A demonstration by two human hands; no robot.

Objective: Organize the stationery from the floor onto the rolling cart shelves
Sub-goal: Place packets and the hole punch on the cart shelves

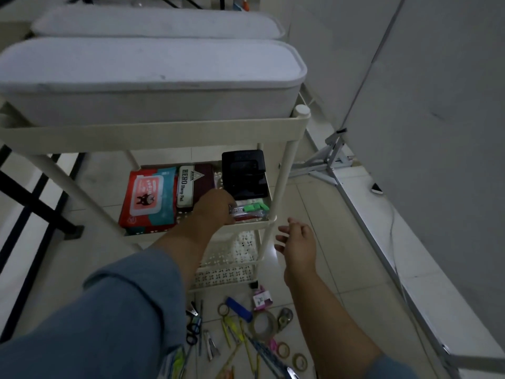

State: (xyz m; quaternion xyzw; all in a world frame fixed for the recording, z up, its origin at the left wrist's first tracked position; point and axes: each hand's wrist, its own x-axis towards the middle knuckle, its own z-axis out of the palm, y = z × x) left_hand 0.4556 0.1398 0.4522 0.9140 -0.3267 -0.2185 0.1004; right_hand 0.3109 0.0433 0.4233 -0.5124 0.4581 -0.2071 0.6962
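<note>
- "HERO Stamp Pad" stands in dark letters on the pale lid of the stamp pad tin [188, 187], on the cart's middle shelf [266, 220].
- Print on the wet wipes pack [149, 199] is unreadable.

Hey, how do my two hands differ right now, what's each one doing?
The left hand reaches into the cart's middle shelf and closes on a clear packet of stationery; the right hand is outside the cart, beside its post. The left hand's fingers are curled around the packet; the right hand's are spread open and hold nothing. Both are bare, with blue sleeves pushed up the forearms.
</note>
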